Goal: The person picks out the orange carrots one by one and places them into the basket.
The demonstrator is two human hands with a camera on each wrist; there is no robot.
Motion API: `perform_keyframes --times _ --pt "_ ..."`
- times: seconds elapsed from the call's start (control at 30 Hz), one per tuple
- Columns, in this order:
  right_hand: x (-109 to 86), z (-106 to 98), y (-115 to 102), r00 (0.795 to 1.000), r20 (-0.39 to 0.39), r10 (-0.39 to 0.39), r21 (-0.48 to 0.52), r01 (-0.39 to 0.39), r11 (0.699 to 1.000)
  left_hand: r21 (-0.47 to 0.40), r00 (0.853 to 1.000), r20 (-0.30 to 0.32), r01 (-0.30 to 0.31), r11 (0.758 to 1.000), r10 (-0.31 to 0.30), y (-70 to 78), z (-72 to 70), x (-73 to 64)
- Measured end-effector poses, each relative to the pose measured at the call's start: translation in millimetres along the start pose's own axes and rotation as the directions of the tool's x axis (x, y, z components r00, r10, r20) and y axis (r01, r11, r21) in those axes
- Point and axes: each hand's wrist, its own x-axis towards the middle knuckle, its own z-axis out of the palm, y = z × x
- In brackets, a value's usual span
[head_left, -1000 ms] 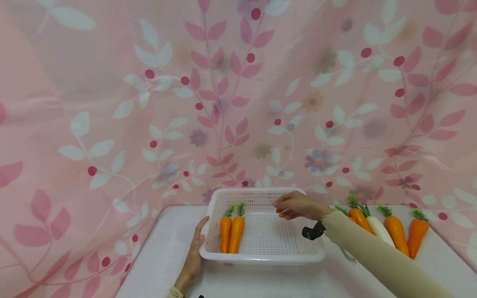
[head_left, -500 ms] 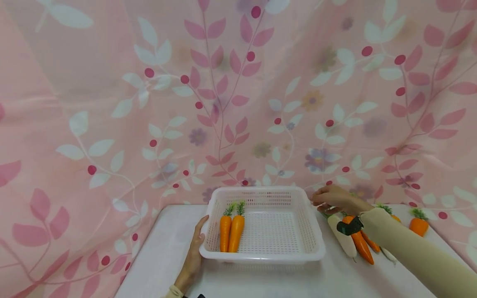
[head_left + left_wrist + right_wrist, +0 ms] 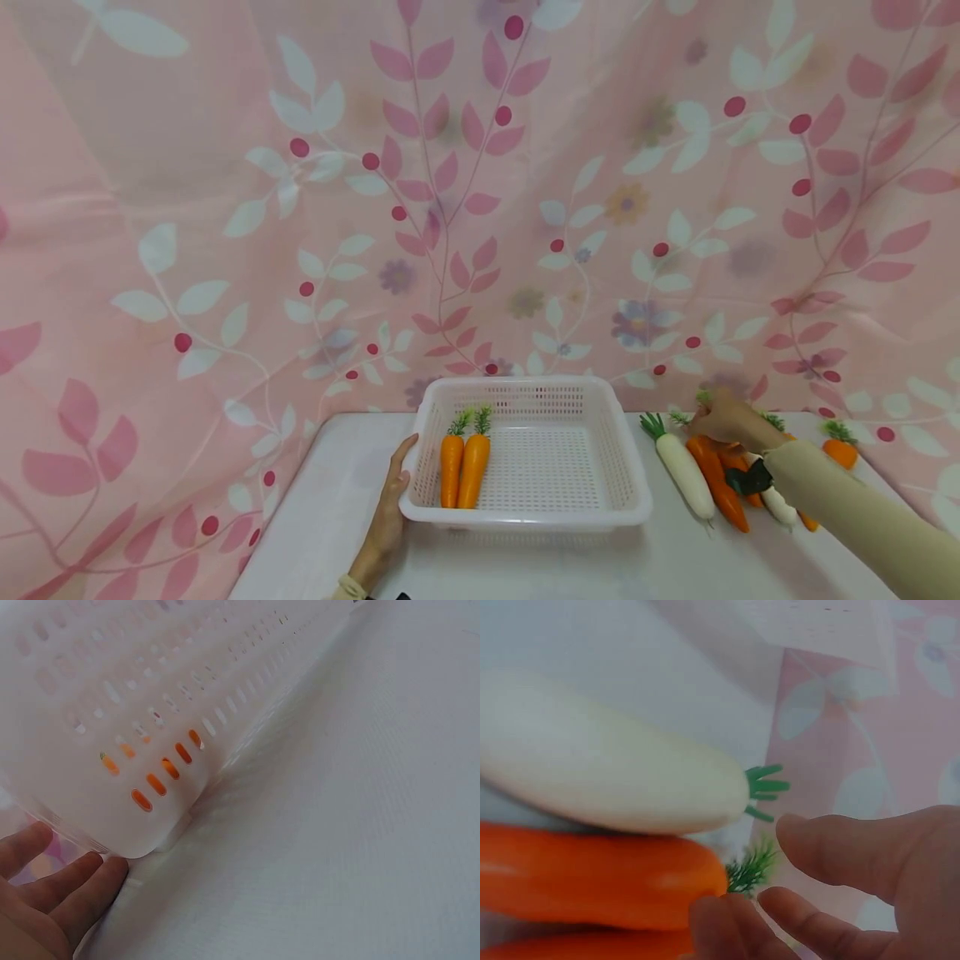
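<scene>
One carrot (image 3: 592,877) lies at the fingertips of the right hand (image 3: 726,419), whose thumb and fingers stand apart; contact is unclear. It looks stiff, smooth and probably light, best gripped round its thick end by the greens (image 3: 751,868). Thumbward lies a radish (image 3: 622,761); leftward, the left hand (image 3: 387,508) rests straight-fingered against the basket (image 3: 525,519).

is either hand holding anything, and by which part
The left hand just touches the left side of the white basket. The right hand is by the leafy end of an orange carrot; whether it holds it cannot be told.
</scene>
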Motion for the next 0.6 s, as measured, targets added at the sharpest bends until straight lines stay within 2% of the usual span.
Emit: perform_keyframes --times 0.17,0.3,0.6 --pt "-1.7 -1.0 12.9 0.999 0.016 0.039 -0.134 -0.036 0.99 -0.014 1.0 -0.003 0.003 1.0 -0.003 -0.8 0.1 0.6" --pt "-6.6 -1.4 17.0 0.999 0.013 0.052 -0.203 -0.048 0.978 -0.02 1.0 -0.007 0.004 1.0 -0.004 -0.6 0.6 0.3" --pt "-9.3 3.2 28.0 0.997 0.02 0.072 -0.241 -0.065 0.968 -0.013 1.0 -0.004 -0.003 1.0 0.003 0.0 0.9 -0.5"
